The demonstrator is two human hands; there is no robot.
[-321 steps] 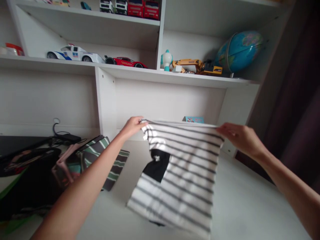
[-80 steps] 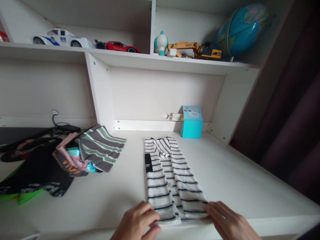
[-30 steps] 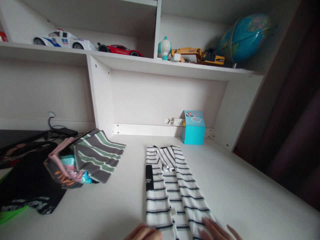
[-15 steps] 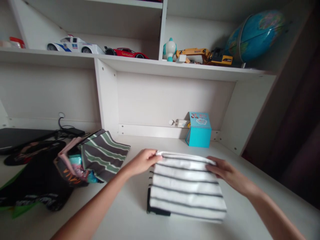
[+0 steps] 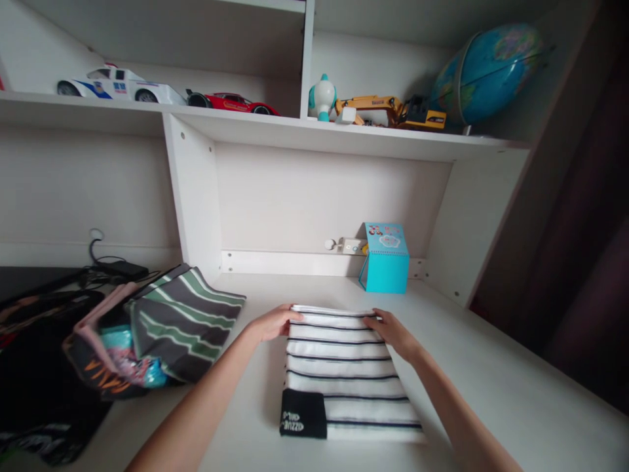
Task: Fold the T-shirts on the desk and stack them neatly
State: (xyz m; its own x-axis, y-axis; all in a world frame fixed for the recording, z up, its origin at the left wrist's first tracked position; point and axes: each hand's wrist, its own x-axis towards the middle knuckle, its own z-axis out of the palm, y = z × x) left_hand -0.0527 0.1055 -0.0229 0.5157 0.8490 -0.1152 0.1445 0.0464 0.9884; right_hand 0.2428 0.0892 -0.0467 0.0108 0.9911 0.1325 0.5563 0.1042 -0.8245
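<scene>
A folded white shirt with thin black stripes (image 5: pixel 344 367) lies flat on the white desk. At its near left corner is a black patch (image 5: pixel 303 414) with white lettering. My left hand (image 5: pixel 275 322) pinches the shirt's far left corner, thumb on top. The far right corner is between the thumb and fingers of my right hand (image 5: pixel 393 330). The fingertips under the cloth are hidden.
Left of the shirt lie a grey-and-green striped cloth (image 5: pixel 189 321) and dark clothing (image 5: pixel 44 380). A blue desk calendar (image 5: pixel 387 269) stands behind, near a power socket (image 5: pixel 351 246). Toy cars, a toy excavator (image 5: pixel 393 111) and a globe (image 5: pixel 491 75) fill the shelf above.
The shirt has come down flat on the desk, and its black lettered patch now shows fully. My hands have moved closer together, still at its far corners. The view has shifted slightly.
</scene>
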